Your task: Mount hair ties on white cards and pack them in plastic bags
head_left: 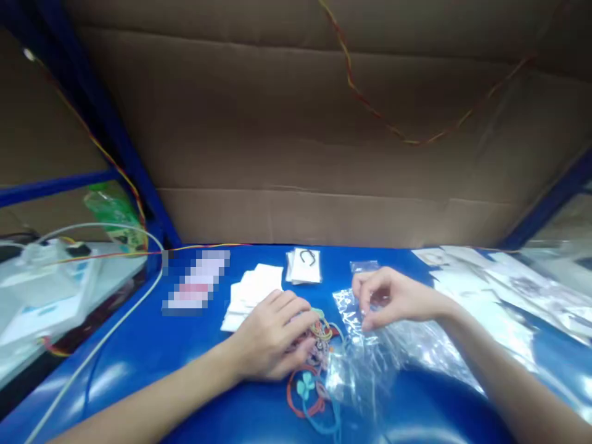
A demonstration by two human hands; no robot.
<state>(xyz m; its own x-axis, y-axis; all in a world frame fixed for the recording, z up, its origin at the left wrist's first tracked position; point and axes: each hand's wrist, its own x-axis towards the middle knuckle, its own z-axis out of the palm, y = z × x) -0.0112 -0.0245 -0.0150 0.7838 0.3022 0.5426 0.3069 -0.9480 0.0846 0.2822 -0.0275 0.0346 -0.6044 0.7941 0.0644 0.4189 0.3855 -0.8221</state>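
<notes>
My left hand (277, 339) lies over a tangled pile of colourful cord bands (319, 345), its fingers curled round part of them. A coral-red band (292, 398) and a blue band with a turquoise flower-shaped piece (305, 386) spill out toward me. To the right, my right hand (386, 299) is closed in a pinch at the edge of a clear plastic bag (346, 308). More clear bags (370, 364) spread beneath it and to its right. Behind my left hand is a stack of white cards (259, 287). What sits deep in the left palm is hidden.
A small stack of white cards with a dark C-shaped mark (308, 265) stands at the back. White papers (481, 296) cover the right side. A white cable (134, 302) crosses the left of the blue table (194, 351). Cardboard (324, 154) walls the back between blue posts.
</notes>
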